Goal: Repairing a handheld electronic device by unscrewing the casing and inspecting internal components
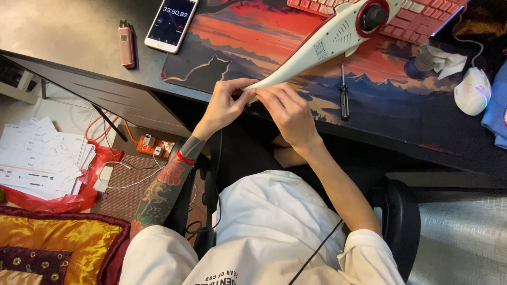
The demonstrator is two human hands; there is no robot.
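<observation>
A long white plastic device (338,37) with a red ring and a dark round knob near its wide end lies slanted across the desk mat, its narrow tip pointing toward me. My left hand (226,103) pinches that tip from the left. My right hand (285,108) grips the same tip from the right, fingers curled over it. Both hands meet at the desk's front edge. A small black screwdriver (344,92) lies on the mat just right of my right hand.
A sunset-picture desk mat (253,42) covers the dark desk. A phone (171,24) showing a timer and a small pink gadget (126,45) lie at back left. A red keyboard (422,21), crumpled tissue (441,60) and white mouse (471,91) sit right. Paper stacks (42,158) and a power strip (153,146) are on the floor.
</observation>
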